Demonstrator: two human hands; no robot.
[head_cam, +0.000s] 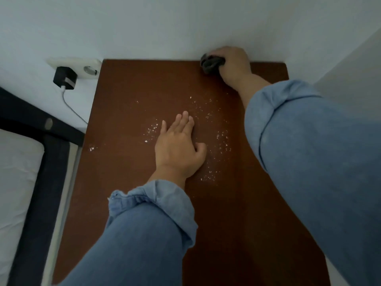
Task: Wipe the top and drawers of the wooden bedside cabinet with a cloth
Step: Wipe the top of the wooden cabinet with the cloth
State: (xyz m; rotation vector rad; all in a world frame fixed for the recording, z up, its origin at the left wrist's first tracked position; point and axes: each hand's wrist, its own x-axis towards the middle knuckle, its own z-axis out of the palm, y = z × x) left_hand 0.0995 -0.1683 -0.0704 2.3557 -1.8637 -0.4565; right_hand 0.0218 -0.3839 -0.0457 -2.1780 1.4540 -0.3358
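The brown wooden top of the bedside cabinet (132, 96) fills the middle of the view. White crumbs (223, 139) lie scattered over its centre. My left hand (178, 150) rests flat on the top among the crumbs, fingers together, holding nothing. My right hand (234, 65) is at the far right corner against the wall, gripping a bunched dark grey cloth (211, 62) pressed onto the wood. Both arms wear blue denim sleeves. The drawers are hidden from this angle.
A white wall socket (82, 64) with a black charger (64, 78) and white cable (71, 108) sits left of the cabinet's far edge. A dark bed frame (47, 162) with a white mattress (16, 172) stands close on the left. Walls close the back and right.
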